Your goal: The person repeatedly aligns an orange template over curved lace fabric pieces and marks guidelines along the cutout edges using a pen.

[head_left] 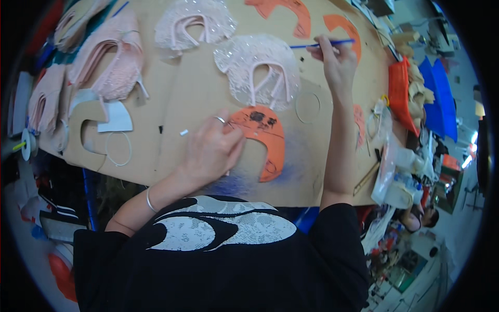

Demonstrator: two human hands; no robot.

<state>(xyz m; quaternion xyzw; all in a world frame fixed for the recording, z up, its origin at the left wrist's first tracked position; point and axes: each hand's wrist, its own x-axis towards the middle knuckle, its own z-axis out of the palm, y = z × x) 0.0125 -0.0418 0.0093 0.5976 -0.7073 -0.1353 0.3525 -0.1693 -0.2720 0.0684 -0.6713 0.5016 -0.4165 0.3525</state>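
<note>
My left hand [212,148], with a ring and a bangle, is closed at the left end of an orange arch-shaped template [270,141] with dark marks. It covers that end, and the fingertips are partly hidden. Farther off to the right, my right hand [337,60] holds a thin blue pen [299,47] sideways above the table. Just beyond the template lies a pale pink, glittery curved fabric piece [231,65] with a folded strip in its opening. A similar pink piece [171,34] lies farther left.
Stacked pink fabric pieces [130,67] and a brown card template [78,119] lie at left. More orange templates [301,21] are at the far side. A red bin [399,93] and a blue bin [439,99] stand at right. Blue smudges mark the brown tabletop [176,93].
</note>
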